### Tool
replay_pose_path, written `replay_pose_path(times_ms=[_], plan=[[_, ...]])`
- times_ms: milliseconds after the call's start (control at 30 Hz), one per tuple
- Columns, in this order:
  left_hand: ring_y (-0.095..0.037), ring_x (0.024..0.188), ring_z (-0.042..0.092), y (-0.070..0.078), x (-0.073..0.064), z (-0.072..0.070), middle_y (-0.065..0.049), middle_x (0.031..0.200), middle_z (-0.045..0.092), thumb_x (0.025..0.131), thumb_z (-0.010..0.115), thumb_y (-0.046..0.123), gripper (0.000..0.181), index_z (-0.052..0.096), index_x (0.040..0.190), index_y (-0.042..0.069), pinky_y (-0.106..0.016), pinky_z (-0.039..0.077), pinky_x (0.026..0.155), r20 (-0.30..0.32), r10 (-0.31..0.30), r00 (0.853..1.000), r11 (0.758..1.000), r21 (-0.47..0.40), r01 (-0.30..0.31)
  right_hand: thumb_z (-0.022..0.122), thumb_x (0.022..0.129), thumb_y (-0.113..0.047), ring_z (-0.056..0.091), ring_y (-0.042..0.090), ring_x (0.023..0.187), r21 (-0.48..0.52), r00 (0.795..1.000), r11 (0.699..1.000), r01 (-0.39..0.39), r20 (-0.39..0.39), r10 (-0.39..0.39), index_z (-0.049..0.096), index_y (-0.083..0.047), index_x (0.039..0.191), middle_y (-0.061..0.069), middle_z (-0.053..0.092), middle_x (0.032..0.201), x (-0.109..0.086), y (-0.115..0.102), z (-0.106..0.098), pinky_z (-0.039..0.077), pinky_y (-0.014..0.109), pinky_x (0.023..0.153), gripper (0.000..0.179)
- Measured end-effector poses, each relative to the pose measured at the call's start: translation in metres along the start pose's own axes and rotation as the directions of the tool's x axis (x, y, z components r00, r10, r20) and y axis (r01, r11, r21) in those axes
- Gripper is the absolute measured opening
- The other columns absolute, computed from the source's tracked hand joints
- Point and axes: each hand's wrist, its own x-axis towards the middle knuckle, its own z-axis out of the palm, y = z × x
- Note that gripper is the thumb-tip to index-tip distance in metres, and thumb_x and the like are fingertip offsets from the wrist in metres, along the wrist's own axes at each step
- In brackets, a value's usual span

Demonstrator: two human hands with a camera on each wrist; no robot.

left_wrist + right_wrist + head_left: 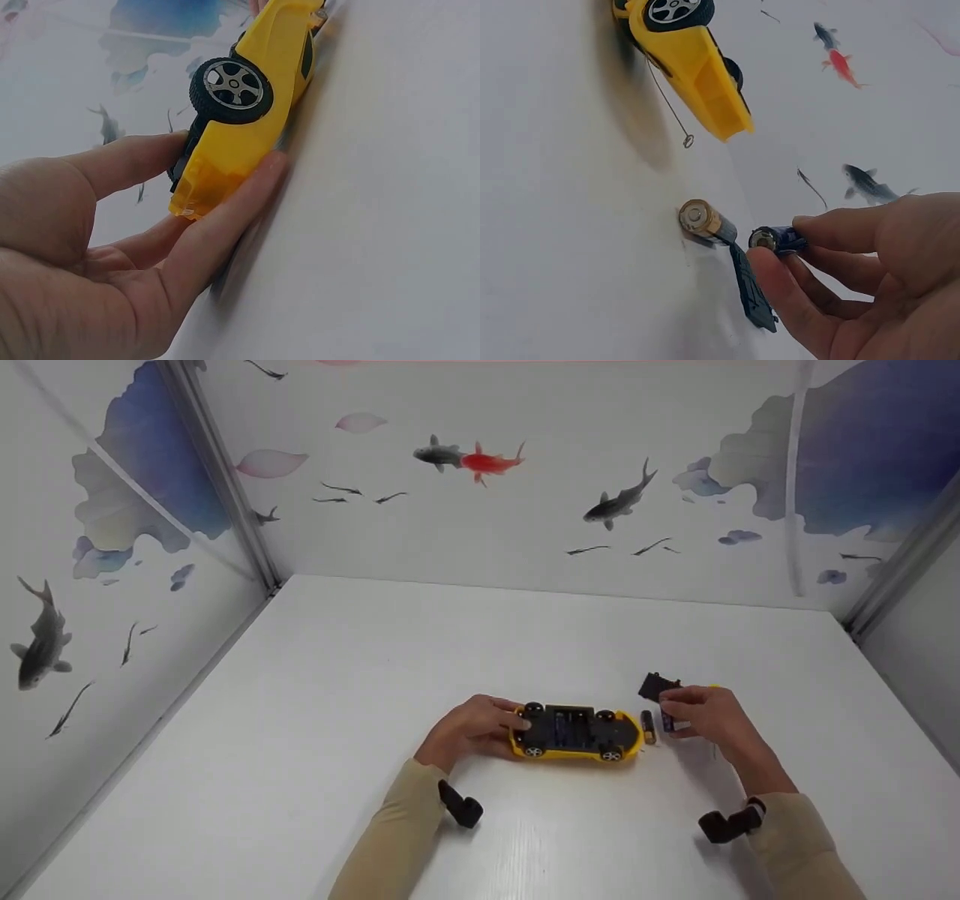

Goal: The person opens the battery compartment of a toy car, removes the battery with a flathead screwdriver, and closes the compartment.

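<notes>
A yellow toy car [626, 735] lies upside down, its black underside and wheels facing up. My left hand [472, 726] grips one end of it, thumb on the underside and fingers beneath the body. An uncovered battery compartment [574, 727] shows mid-underside; its contents are too dark to tell. My right hand [709, 716] pinches a dark blue battery [787, 239] between thumb and fingertips, just above the table. Beside it, a black-and-gold battery [649, 727] lies on the table near the car's other end. A black battery cover [657, 687] lies just behind the right fingers.
A thin wire [669, 105] with a looped end sticks out from the car. Something small and yellow [715, 686] is mostly hidden behind the right hand. The white table [450, 637] is bounded by printed panels [525, 525] at the back and sides.
</notes>
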Motion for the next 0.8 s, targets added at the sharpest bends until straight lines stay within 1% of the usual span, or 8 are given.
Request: replay_pose_path(times_ms=[100,300,433,800], plan=[[-0.031,0.113,0.068,0.0001,0.0000,-0.0007,-0.021,0.130,0.064,0.089,0.074,0.007,0.051,0.059,0.137,0.005,-0.043,0.062,0.085,0.006,-0.004,1.000,1.000,-0.012,0.004,0.058,0.102,-0.024,0.064,0.025,0.110,-0.014,0.999,0.999,-0.038,-0.003,0.038,0.055,0.004,0.139,0.028,0.054,0.139,0.0030,0.0041,0.0021,0.061,0.027,0.081,0.047],[-0.031,0.111,0.069,0.0006,-0.0008,-0.0005,-0.021,0.129,0.065,0.088,0.075,0.008,0.049,0.061,0.135,0.005,-0.042,0.062,0.085,0.002,-0.002,1.000,1.000,-0.008,0.002,0.059,0.101,-0.022,0.066,0.021,0.099,-0.051,0.997,0.995,-0.083,-0.016,0.082,0.058,0.005,0.134,0.025,0.061,0.127,0.0073,0.0086,0.0067,0.061,0.026,0.076,0.043],[-0.030,0.111,0.069,0.0001,-0.0011,-0.0006,-0.021,0.128,0.065,0.088,0.075,0.008,0.049,0.062,0.135,0.005,-0.042,0.062,0.085,0.002,0.003,1.000,1.000,-0.003,-0.003,0.061,0.100,-0.022,0.067,0.019,0.094,-0.070,0.996,0.994,-0.085,-0.011,0.084,0.059,0.006,0.133,0.025,0.063,0.122,0.0071,0.0085,0.0087,0.061,0.026,0.075,0.043],[-0.031,0.112,0.069,-0.0018,0.0001,-0.0005,-0.022,0.128,0.065,0.089,0.074,0.007,0.051,0.059,0.137,0.004,-0.043,0.062,0.085,0.025,0.009,1.000,1.000,-0.017,-0.009,0.061,0.100,-0.021,0.067,0.016,0.090,-0.061,0.996,0.994,-0.086,-0.012,0.086,0.058,0.008,0.133,0.026,0.063,0.123,0.0058,0.0087,0.0094,0.062,0.025,0.074,0.044]])
